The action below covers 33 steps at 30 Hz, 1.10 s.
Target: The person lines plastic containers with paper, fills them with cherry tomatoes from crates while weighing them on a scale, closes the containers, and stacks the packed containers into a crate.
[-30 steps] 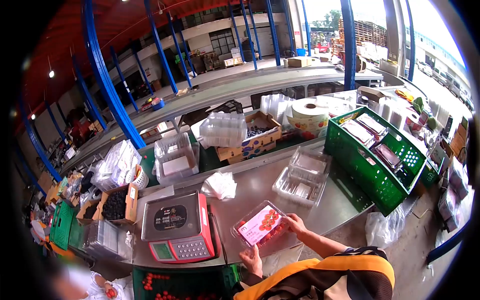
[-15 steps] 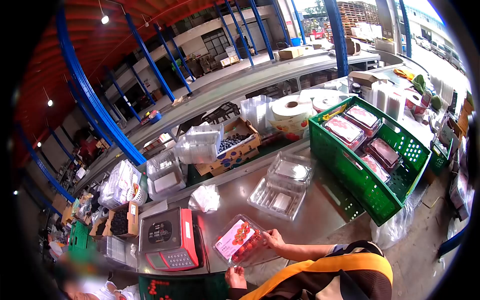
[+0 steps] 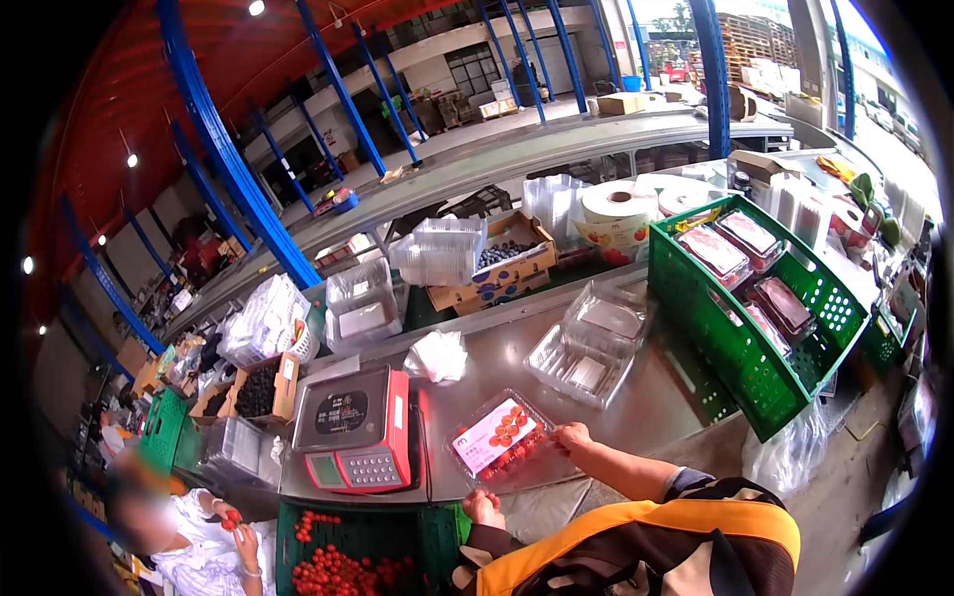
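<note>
A clear plastic clamshell of cherry tomatoes [image 3: 527, 459] with a pink-and-white label on its lid lies on the metal table [image 3: 487, 372]. My right hand [image 3: 569, 437] pinches its right edge. At the near corner my left hand [image 3: 484, 508] is closed, fingertips against the rim; the exact grip is partly hidden. Just beyond sits an open, empty clamshell [image 3: 581, 363]. Left of the tomatoes stands a red weighing scale [image 3: 353, 427], with crumpled white paper [image 3: 437, 356] behind it.
A green crate [image 3: 730, 348] holding several packed clamshells stands tilted at right. Near my left lies a dark green crate [image 3: 437, 541] with loose cherry tomatoes [image 3: 343, 574]. A co-worker [image 3: 194, 541] holds tomatoes there. Label rolls [image 3: 618, 202], a blueberry box [image 3: 497, 273] and stacked clamshells [image 3: 360, 303] line the back.
My view has shifted left and down, so more of the tomato crate and the co-worker shows. Both hands stay at the tomato clamshell's edges.
</note>
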{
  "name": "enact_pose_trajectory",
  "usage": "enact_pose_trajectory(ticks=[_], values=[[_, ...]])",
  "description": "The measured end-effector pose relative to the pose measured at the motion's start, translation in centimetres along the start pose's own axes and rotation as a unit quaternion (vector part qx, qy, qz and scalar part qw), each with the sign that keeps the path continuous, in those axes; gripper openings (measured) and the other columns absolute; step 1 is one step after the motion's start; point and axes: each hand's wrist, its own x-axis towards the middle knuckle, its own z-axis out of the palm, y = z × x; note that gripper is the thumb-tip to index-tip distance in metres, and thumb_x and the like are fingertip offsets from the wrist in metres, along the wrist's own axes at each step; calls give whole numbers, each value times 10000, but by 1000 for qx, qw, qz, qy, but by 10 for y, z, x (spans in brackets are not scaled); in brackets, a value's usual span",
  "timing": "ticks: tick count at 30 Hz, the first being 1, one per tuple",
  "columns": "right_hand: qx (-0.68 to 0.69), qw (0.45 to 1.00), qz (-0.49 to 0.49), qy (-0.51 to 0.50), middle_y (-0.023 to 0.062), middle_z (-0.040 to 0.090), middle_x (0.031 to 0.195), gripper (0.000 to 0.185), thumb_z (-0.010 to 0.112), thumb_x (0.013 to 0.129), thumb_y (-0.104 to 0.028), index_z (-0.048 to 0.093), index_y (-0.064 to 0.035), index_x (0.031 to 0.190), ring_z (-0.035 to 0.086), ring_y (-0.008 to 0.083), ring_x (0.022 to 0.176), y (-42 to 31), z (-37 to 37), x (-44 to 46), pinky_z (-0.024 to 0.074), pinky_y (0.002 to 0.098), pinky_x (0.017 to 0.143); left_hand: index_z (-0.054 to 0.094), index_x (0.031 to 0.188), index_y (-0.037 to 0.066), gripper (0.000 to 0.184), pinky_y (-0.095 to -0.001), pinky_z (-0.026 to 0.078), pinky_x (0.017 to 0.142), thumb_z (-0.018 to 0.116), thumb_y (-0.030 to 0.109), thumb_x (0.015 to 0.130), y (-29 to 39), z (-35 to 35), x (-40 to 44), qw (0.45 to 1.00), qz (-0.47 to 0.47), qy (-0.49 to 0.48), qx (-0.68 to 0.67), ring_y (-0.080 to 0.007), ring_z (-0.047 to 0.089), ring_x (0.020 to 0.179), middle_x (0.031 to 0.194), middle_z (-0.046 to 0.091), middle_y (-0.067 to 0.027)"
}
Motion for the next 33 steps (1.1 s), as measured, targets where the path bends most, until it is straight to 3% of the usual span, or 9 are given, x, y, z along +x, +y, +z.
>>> enact_pose_trajectory(ticks=[8, 11, 16, 17, 19, 22, 27, 31, 33], values=[[-26, 998, -53, -19, 86, 665, 736, 237, 635, 878, -227, 677, -21, 988, 591, 181, 511, 4, -3, -2, 398, 317, 418, 512, 842, 115, 100, -253, 396, 402, 533, 123, 939, -13, 4, 9, 996, 68, 28, 42, -101, 471, 484, 671, 521, 9], [-5, 1000, -21, -14, 52, 660, 842, 431, 662, 890, -364, 573, -73, 1195, 616, 172, 612, 15, -7, -15, 474, 323, 505, 557, 903, 103, 28, -244, 392, 398, 555, 124, 921, -14, 1, -5, 994, 91, -4, 57, -91, 508, 491, 738, 589, -3], [41, 972, 115, -201, 158, 585, 1202, 1016, 660, 786, -661, 235, -69, 1494, 630, 331, 999, 40, -3, -85, 529, 509, 844, 629, 953, 109, 89, -236, 454, 520, 637, 189, 915, -20, -6, -62, 990, -19, -108, 86, -95, 575, 591, 827, 654, -9], [49, 972, 122, -195, 140, 580, 1209, 820, 651, 806, -634, 441, -115, 1406, 594, 305, 1085, 43, 1, -99, 515, 511, 872, 628, 982, 94, 121, -234, 462, 537, 645, 193, 915, -25, -7, -73, 979, -40, -159, 118, -98, 591, 618, 851, 665, -12], [28, 967, 74, -244, 139, 567, 1212, 710, 631, 805, -653, 516, -133, 1276, 587, 299, 1074, 38, 2, -117, 523, 503, 839, 633, 1089, 82, 188, -226, 482, 607, 621, 199, 942, -50, -16, -69, 957, -62, -253, 130, -97, 615, 724, 912, 675, -10], [73, 936, 129, -320, 112, 569, 1122, 703, 682, 771, -613, 525, -121, 1247, 582, 279, 1033, 53, -4, -90, 536, 424, 784, 624, 1234, 97, 269, -218, 496, 669, 546, 194, 995, -25, -26, -84, 910, -118, -352, 187, -83, 608, 833, 995, 668, -5], [110, 951, 118, -264, 42, 602, 1042, 534, 696, 756, -509, 578, -159, 1142, 604, 211, 874, 55, -4, -104, 501, 335, 677, 639, 1207, 114, 254, -204, 469, 611, 493, 186, 1012, -36, -53, -73, 853, -44, -472, 218, -54, 584, 689, 956, 665, 10], [64, 964, 114, -233, 7, 645, 1045, 524, 652, 755, -536, 593, -183, 1138, 597, 199, 911, 55, -19, -100, 472, 370, 684, 637, 1171, 79, 282, -286, 542, 699, 541, 278, 995, -51, -87, -55, 933, -112, -300, 166, -131, 667, 848, 1076, 675, -22], [78, 966, 89, -230, 19, 648, 1054, 518, 649, 754, -543, 591, -188, 1127, 594, 197, 929, 59, -26, -98, 467, 350, 678, 564, 1262, 122, 578, -314, 515, 775, 581, 571, 898, -48, -91, -44, 954, -158, -213, 142, -142, 631, 897, 1145, 642, -34]])
